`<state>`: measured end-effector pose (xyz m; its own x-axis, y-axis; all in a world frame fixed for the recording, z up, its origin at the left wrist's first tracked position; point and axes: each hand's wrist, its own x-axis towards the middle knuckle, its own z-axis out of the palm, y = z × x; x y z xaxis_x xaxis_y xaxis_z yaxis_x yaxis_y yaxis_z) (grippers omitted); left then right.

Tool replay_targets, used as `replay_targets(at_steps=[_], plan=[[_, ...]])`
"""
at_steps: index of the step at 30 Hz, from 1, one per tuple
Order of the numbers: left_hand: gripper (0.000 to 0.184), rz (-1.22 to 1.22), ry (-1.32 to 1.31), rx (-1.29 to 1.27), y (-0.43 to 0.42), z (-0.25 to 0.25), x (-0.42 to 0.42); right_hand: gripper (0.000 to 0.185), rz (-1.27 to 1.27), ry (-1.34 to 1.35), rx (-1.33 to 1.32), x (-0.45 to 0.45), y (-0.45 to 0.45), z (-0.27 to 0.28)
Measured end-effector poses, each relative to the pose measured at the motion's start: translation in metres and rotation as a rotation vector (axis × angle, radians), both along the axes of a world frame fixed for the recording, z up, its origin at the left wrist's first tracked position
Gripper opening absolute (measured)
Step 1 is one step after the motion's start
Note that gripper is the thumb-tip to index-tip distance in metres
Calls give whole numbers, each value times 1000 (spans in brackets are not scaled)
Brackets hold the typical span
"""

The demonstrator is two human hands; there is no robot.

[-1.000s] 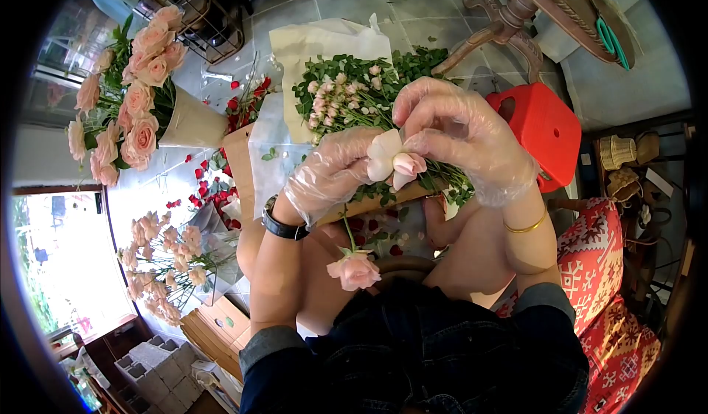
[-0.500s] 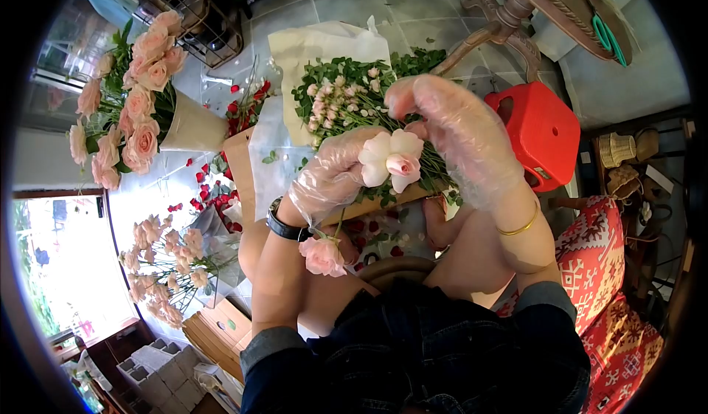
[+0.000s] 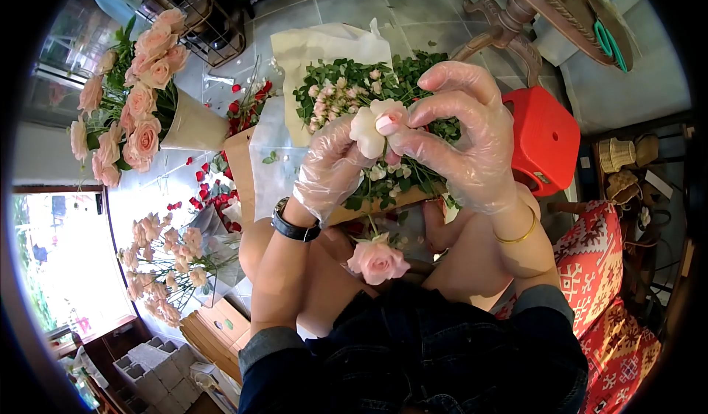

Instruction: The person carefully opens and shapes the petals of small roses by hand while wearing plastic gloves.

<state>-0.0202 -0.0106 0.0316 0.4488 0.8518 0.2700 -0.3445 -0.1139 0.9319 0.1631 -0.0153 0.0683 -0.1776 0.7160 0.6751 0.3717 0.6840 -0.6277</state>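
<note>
In a clear plastic glove, my left hand [image 3: 330, 164] is closed around a pale rose [image 3: 370, 128] with its outer petals spread and a pink centre. My right hand [image 3: 464, 137], gloved too, pinches a petal at the right side of that rose between thumb and forefinger, the other fingers curled above. A fuller pink rose [image 3: 378, 259] hangs head down below the hands, its stem running up toward my left hand. Behind the hands, small pink roses with green leaves [image 3: 335, 100] lie on cream paper [image 3: 291, 49].
Pink roses fill a cone-shaped vase [image 3: 193, 122] at the left, with paler roses [image 3: 158, 266] below it. Red petals [image 3: 206, 191] litter the floor. A red stool [image 3: 546, 137] stands right of my right hand, near a carved table leg [image 3: 509, 26].
The pale rose has moved up and left since half a second ago, and my right thumb and finger have closed on it. The hanging pink rose has swung right.
</note>
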Motion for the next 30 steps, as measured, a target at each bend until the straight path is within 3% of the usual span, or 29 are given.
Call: replay_targets(at_steps=[3,5,16,30], plan=[[28,-6,-9,-68,0,-1,-1,18,-12,11,3,-3,-1,2],[29,11,124,-46,2,-7,-5,18,-22,-4,23,-4,0,2],[22,27,95,9,1,-3,-1,20,31,9,-17,-4,-2,0],[19,44,171,-80,2,-12,5,24,-182,-289,202,-2,2,-3]])
